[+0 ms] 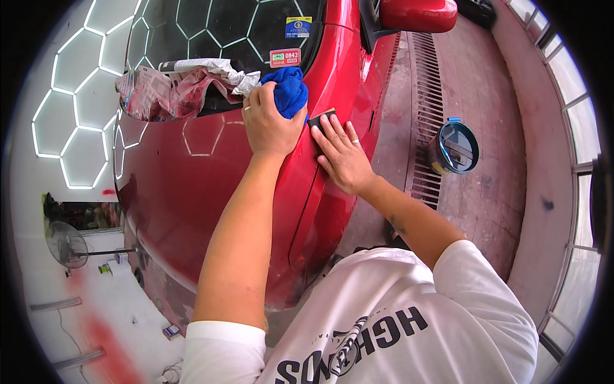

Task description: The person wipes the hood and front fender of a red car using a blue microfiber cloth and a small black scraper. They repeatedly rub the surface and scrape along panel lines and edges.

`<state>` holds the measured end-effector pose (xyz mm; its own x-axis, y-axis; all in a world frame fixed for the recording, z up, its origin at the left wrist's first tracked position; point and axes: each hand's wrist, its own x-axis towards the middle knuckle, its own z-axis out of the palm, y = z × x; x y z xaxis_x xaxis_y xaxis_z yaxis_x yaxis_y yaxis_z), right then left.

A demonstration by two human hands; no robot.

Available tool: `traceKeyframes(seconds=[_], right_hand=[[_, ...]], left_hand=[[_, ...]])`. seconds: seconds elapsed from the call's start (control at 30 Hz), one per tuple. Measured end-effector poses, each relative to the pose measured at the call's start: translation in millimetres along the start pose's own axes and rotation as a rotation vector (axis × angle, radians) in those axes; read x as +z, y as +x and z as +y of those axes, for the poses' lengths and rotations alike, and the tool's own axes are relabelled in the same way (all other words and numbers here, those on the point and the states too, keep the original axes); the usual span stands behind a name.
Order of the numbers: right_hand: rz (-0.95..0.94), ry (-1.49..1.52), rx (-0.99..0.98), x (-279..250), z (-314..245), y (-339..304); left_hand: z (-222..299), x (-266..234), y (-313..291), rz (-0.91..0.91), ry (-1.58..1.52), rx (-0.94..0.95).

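My left hand (272, 123) is closed round a bunched blue cloth (289, 93), over the red car's hood near the base of the windshield. Just to its right, my right hand (343, 153) presses a dark piece of sandpaper (325, 118) with a tan edge against the red fender (306, 185). Its fingers lie extended over the sandpaper, which is partly hidden beneath them. The red paint around both hands looks glossy, and a seam runs between hood and fender beside the right hand.
Crumpled, red-stained masking paper (173, 93) lies along the windshield base. A dark bucket (455, 147) holding liquid stands beside a floor grate (427, 102) on the right. The side mirror (419, 14) juts out above. At left is a fan (66, 244).
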<state>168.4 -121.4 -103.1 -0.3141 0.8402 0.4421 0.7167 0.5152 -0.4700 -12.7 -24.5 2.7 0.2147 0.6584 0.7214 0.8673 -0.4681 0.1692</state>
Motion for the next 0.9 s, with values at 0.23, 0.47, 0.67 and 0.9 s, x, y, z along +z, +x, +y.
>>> traceKeyframes(seconds=[0.23,0.47,0.67,0.9], right_hand=[[-0.015,-0.022,0.009,-6,1,-5],[0.235,0.27,0.241,-23,-23,38],[0.079,0.232,0.382,7,-63,10],[0.249,0.124,0.429,-7,-12,56]], left_hand=[[5,2,-1,-0.002,0.001,-0.028],[0,-1,3,-0.006,0.005,-0.01],[2,1,1,0.0,0.02,-0.011],[6,2,3,0.006,-0.001,-0.024]])
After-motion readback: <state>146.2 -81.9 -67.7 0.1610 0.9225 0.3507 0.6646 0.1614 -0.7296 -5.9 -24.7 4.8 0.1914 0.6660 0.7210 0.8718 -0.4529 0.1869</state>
